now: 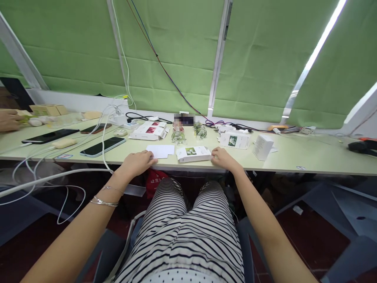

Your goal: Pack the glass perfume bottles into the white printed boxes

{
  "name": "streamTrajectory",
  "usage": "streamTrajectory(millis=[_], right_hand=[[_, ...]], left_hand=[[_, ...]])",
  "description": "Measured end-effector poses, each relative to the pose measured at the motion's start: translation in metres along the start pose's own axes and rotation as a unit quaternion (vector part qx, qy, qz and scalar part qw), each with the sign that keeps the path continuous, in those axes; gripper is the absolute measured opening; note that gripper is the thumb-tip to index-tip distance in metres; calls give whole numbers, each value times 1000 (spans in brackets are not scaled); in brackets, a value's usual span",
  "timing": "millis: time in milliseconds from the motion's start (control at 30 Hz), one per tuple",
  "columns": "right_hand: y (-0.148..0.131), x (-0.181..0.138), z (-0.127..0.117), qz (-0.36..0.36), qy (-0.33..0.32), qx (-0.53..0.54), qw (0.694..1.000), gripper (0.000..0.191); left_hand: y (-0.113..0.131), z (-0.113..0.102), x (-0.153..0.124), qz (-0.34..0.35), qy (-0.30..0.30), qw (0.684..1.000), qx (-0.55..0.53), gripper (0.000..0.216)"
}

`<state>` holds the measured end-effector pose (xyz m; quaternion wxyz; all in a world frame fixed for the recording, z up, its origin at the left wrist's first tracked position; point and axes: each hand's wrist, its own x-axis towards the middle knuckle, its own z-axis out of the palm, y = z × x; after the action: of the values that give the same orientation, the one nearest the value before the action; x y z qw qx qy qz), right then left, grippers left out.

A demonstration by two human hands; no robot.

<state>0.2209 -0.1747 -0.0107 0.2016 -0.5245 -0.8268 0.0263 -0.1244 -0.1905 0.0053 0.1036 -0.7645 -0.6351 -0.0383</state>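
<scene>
My left hand point(138, 162) rests at the table's front edge, fingers curled, its fingertips touching the corner of a white card point(161, 151). My right hand point(223, 157) lies at the same edge with its fingers bent against the right end of a small flat white box with a flower picture point(193, 153). Behind them stand small glass jars point(178, 135) and another pair of jars point(200, 130). Neither hand lifts anything.
A pale green table point(309, 157) carries white boxes point(149, 130), a flower box point(235, 140), an upright white box point(262, 147), phones point(102, 146) on white cables and a charger point(119, 118). Another person's hand point(8, 120) is at far left. Green blinds hang behind.
</scene>
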Motion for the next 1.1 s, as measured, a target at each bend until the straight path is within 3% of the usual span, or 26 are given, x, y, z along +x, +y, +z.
streamTrajectory(millis=[100, 267, 433, 533, 667, 767, 900, 967, 1100], right_hand=[[-8, -4, -6, -18, -35, 3, 999, 15], [-16, -7, -9, -33, -47, 72, 996, 26], [-8, -3, 4, -27, -31, 169, 985, 62], [-5, 1, 14, -24, -46, 207, 977, 54], [-8, 5, 19, -20, -6, 189, 982, 43], [-7, 6, 17, -8, -7, 165, 986, 56], [1, 2, 8, 1, -85, 180, 980, 90], [4, 0, 6, 0, -88, 194, 977, 92], [4, 0, 7, 3, -48, 253, 966, 78]], left_hand=[[3, -2, -1, -2, 22, 1000, -7, 46], [32, 1, -4, 122, 67, 978, -157, 58], [53, 14, -5, 185, 70, 951, -237, 51], [57, 21, -3, 175, 98, 940, -276, 46], [60, 25, -1, 143, 126, 930, -315, 43], [61, 25, 0, 135, 125, 929, -321, 43], [60, 25, 0, 131, 110, 929, -327, 44], [60, 25, 0, 133, 112, 928, -329, 43], [60, 25, 0, 131, 112, 928, -330, 43]])
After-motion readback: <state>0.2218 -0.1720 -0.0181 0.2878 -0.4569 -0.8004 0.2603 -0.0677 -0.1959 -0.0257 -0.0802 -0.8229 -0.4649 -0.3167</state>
